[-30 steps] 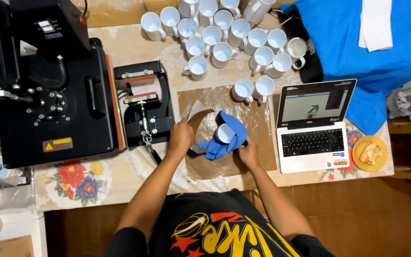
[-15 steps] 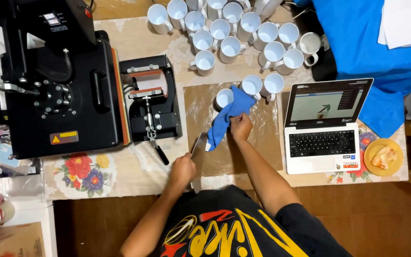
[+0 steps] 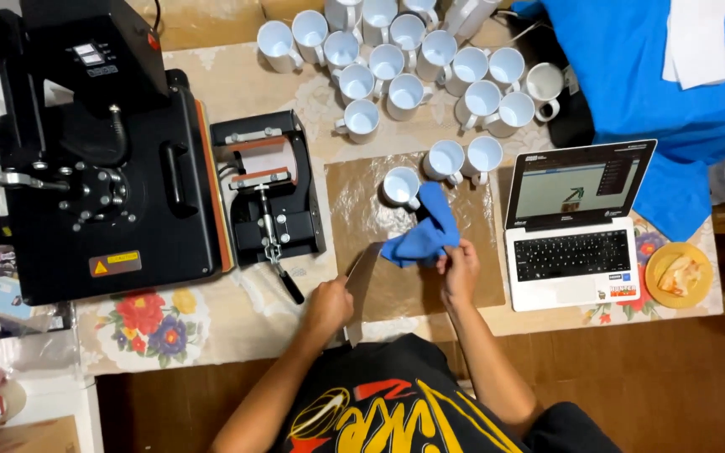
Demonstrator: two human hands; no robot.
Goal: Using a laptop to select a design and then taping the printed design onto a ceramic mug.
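The blue cloth [image 3: 421,239] lies bunched on the brown sheet [image 3: 480,289] near the middle of the bench [image 3: 237,84]. Its upper end rests against a single white mug [image 3: 399,185] that stands upright on the same sheet. The right hand [image 3: 461,267] is closed on the lower right corner of the blue cloth, fingers pinched around the fabric.

The left hand [image 3: 329,306] is positioned to the left of the cloth, at the lower left corner of the brown sheet. It grips the lower end of a thin pale sheet [image 3: 361,281] that stands on edge and tilts up toward the cloth. Whether this sheet touches the cloth cannot be determined.

Two further white mugs [image 3: 463,158] stand just beyond the top edge of the brown sheet, beside each other. A larger cluster of white mugs [image 3: 413,59] occupies the far side of the bench, all upright with open mouths facing up.

To the left of the brown sheet sits a small black mug press [image 3: 268,189] with its lever handle pointing toward the person. Further left stands a large black heat press [image 3: 98,168].

To the right of the brown sheet, an open laptop [image 3: 576,222] has a lit screen. A small orange plate [image 3: 677,275] with food lies near the laptop's right side. Blue fabric [image 3: 656,75] covers the far right corner.
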